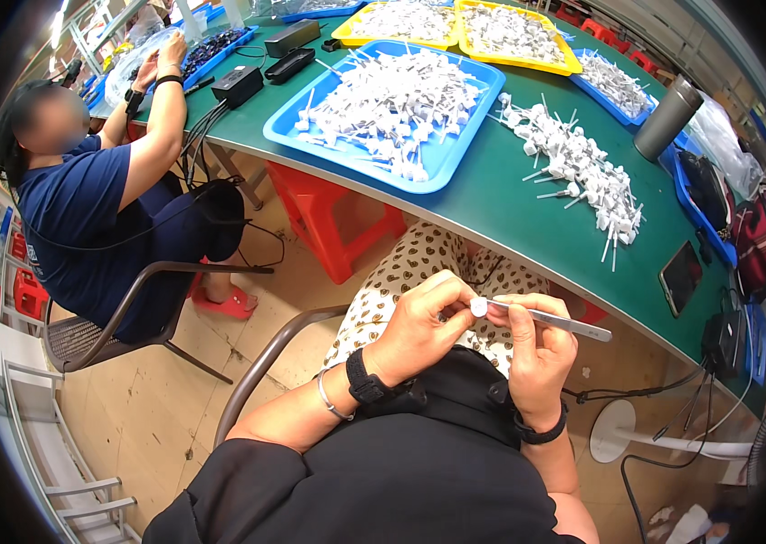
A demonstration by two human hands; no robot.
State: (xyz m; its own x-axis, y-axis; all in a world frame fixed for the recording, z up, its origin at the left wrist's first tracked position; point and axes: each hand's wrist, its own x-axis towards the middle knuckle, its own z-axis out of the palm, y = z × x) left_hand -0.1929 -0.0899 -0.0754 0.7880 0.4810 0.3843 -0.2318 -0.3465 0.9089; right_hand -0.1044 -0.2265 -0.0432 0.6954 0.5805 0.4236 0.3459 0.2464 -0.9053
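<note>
Above my lap, my left hand (426, 325) is closed in a pinch on a small round white plastic part (479, 306). Close beside it, my right hand (539, 349) grips a slim, flat silver tool (573, 324) shaped like a scalpel handle. The handle's end sticks out to the right, while its working tip lies at the white part and is too small to make out. On the green table (510, 231) ahead, a blue tray (285, 136) is heaped with similar white parts on thin stems. A loose pile of white stemmed parts (582, 172) lies to its right.
Yellow trays (542, 65) of white parts stand farther back. At the right are a grey metal bottle (669, 118), a phone (680, 277) and a blue tray holding a bag. A co-worker (84, 208) sits at the left. A red stool (329, 222) stands under the table; cables hang right.
</note>
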